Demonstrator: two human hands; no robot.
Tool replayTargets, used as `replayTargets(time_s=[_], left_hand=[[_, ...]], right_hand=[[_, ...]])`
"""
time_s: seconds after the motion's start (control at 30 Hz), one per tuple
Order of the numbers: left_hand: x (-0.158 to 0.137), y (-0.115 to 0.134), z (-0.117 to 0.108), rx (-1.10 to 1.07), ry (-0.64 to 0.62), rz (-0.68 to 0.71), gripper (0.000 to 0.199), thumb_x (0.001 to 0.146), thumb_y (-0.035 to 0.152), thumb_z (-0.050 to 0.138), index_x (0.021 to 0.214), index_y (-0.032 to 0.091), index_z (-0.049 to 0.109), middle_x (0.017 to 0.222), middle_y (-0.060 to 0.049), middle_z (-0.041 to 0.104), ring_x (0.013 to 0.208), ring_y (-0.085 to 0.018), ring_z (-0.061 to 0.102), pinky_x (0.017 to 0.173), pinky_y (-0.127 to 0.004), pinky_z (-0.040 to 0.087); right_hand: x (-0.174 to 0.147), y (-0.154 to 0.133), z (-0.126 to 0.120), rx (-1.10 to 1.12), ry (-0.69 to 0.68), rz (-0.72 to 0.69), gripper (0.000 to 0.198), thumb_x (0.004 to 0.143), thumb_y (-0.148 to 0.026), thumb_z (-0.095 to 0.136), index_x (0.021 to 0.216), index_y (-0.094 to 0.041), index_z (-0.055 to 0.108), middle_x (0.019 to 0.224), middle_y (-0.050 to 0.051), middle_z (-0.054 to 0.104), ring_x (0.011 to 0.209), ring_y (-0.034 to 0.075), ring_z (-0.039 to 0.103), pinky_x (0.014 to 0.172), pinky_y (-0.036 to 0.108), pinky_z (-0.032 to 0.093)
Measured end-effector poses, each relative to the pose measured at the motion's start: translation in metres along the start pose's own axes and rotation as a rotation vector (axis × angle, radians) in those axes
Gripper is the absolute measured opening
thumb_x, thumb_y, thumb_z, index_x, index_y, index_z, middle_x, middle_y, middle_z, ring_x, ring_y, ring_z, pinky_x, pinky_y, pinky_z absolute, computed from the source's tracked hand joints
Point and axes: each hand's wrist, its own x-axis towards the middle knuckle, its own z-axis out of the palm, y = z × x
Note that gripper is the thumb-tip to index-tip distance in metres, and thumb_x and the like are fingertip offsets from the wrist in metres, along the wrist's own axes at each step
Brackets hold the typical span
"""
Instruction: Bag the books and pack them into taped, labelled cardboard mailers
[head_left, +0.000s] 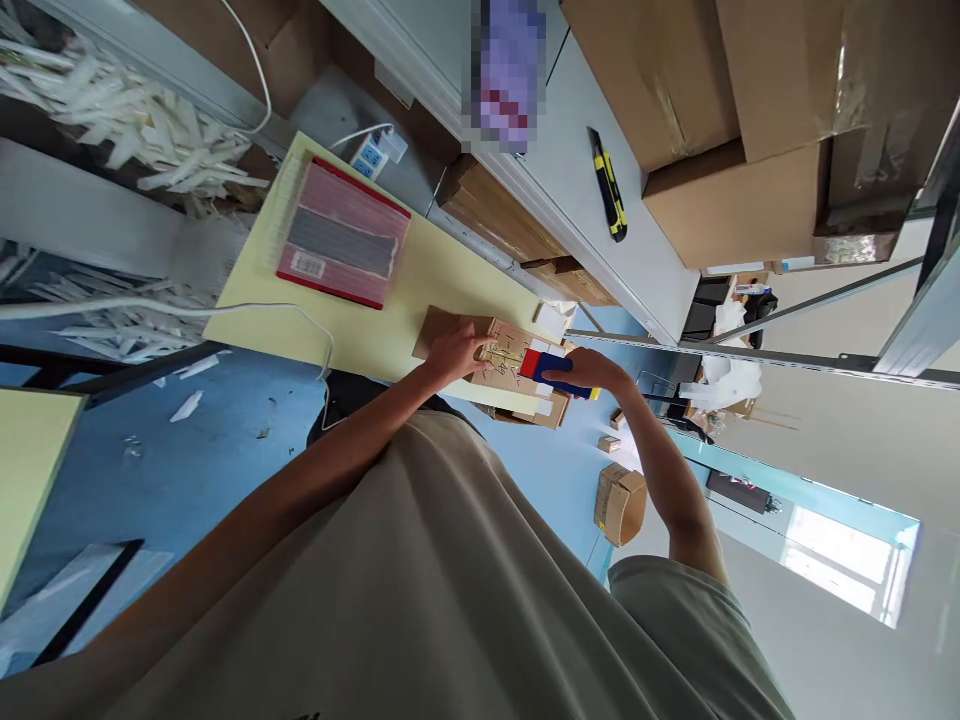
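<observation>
My left hand (pixel 454 355) is over a piece of brown cardboard (pixel 442 325), its fingers bent together at thin golden strands (pixel 504 355). What the fingertips pinch is too small to make out. Dark handwritten marks show on the cardboard around the strands. My right hand (pixel 592 370) is closed round a flat blue block with a red end (pixel 529 363) and a bit of yellow at its other end. The red end lies over the cardboard, close to the golden strands. Small white pieces lie beside the block.
A clear pink-red pack (pixel 345 235) with grey contents lies on the pale yellow table (pixel 360 335). A white cable (pixel 285 305) crosses it. Beyond are a power strip (pixel 371 155) and a grey shelf holding a yellow-black box cutter (pixel 607 185) and cartons (pixel 660 80). An open carton (pixel 620 505) stands on the floor.
</observation>
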Motion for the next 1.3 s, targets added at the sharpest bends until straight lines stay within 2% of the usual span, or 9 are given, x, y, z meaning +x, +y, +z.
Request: replayTargets(time_s=[0.17, 0.3, 0.47, 0.6, 0.7, 0.77, 0.93, 1.13, 1.3], left_hand=[[0.003, -0.007, 0.008, -0.075, 0.028, -0.013, 0.061, 0.087, 0.040, 0.098, 0.144, 0.030, 0.084, 0.114, -0.009, 0.067, 0.109, -0.032, 0.070, 0.104, -0.041, 0.059], [0.000, -0.010, 0.009, -0.096, 0.095, -0.019, 0.060, 0.082, 0.031, 0.100, 0.140, 0.027, 0.086, 0.111, -0.008, 0.067, 0.108, -0.030, 0.069, 0.103, -0.041, 0.060], [-0.012, -0.008, 0.013, -0.188, 0.173, -0.088, 0.061, 0.079, 0.033, 0.101, 0.137, 0.024, 0.085, 0.114, -0.008, 0.073, 0.103, -0.026, 0.073, 0.105, -0.041, 0.063], [-0.023, 0.011, 0.035, -0.301, 0.439, -0.297, 0.059, 0.090, 0.041, 0.092, 0.143, 0.019, 0.078, 0.117, -0.009, 0.083, 0.101, -0.024, 0.079, 0.098, -0.038, 0.065], [-0.026, 0.026, 0.052, -0.215, 0.650, -0.456, 0.038, 0.098, 0.045, 0.084, 0.123, 0.017, 0.083, 0.112, -0.012, 0.086, 0.105, -0.027, 0.082, 0.100, -0.039, 0.065], [-0.026, 0.034, 0.059, -0.135, 0.711, -0.495, 0.033, 0.101, 0.047, 0.080, 0.116, 0.018, 0.086, 0.113, -0.013, 0.088, 0.110, -0.029, 0.082, 0.104, -0.040, 0.064], [-0.022, 0.040, 0.064, -0.039, 0.737, -0.523, 0.037, 0.110, 0.049, 0.067, 0.120, 0.020, 0.088, 0.117, -0.010, 0.089, 0.112, -0.029, 0.082, 0.104, -0.040, 0.064], [-0.019, 0.040, 0.067, 0.097, 0.776, -0.497, 0.036, 0.113, 0.040, 0.061, 0.119, 0.019, 0.090, 0.117, -0.012, 0.087, 0.116, -0.026, 0.080, 0.111, -0.039, 0.062], [-0.019, 0.039, 0.069, 0.185, 0.774, -0.481, 0.036, 0.114, 0.040, 0.060, 0.119, 0.020, 0.090, 0.116, -0.012, 0.086, 0.119, -0.028, 0.079, 0.110, -0.040, 0.061]], right_hand=[[0.039, 0.028, 0.016, 0.034, 0.036, -0.078, 0.072, 0.095, -0.089, 0.076, 0.079, -0.019, 0.073, 0.089, 0.012, 0.086, 0.075, 0.020, 0.078, 0.064, 0.028, 0.046], [0.071, 0.043, 0.033, 0.117, 0.010, -0.137, 0.071, 0.095, -0.088, 0.076, 0.077, -0.020, 0.074, 0.082, 0.012, 0.085, 0.071, 0.021, 0.077, 0.064, 0.030, 0.049], [0.101, 0.047, 0.055, 0.064, 0.039, -0.216, 0.070, 0.099, -0.085, 0.074, 0.088, -0.017, 0.080, 0.097, 0.017, 0.088, 0.084, 0.028, 0.083, 0.071, 0.033, 0.054], [0.108, 0.046, 0.071, 0.039, 0.135, -0.239, 0.067, 0.105, -0.079, 0.071, 0.115, -0.014, 0.084, 0.122, 0.024, 0.088, 0.115, 0.038, 0.085, 0.087, 0.037, 0.061], [0.110, 0.045, 0.079, 0.072, 0.172, -0.267, 0.070, 0.105, -0.078, 0.070, 0.128, -0.012, 0.082, 0.134, 0.027, 0.085, 0.129, 0.043, 0.081, 0.097, 0.041, 0.063], [0.112, 0.044, 0.083, 0.108, 0.198, -0.291, 0.071, 0.102, -0.078, 0.074, 0.130, -0.013, 0.081, 0.135, 0.027, 0.084, 0.130, 0.043, 0.080, 0.101, 0.042, 0.063], [0.116, 0.042, 0.085, 0.207, 0.228, -0.351, 0.073, 0.089, -0.078, 0.090, 0.125, -0.015, 0.083, 0.128, 0.025, 0.086, 0.129, 0.044, 0.080, 0.103, 0.041, 0.063], [0.116, 0.045, 0.081, 0.222, 0.209, -0.416, 0.061, 0.100, -0.065, 0.084, 0.129, -0.011, 0.082, 0.121, 0.025, 0.086, 0.125, 0.043, 0.081, 0.102, 0.043, 0.063], [0.107, 0.084, 0.081, 0.260, 0.190, -0.448, 0.064, 0.096, -0.073, 0.087, 0.115, -0.011, 0.085, 0.103, 0.020, 0.083, 0.111, 0.041, 0.081, 0.095, 0.045, 0.062]])
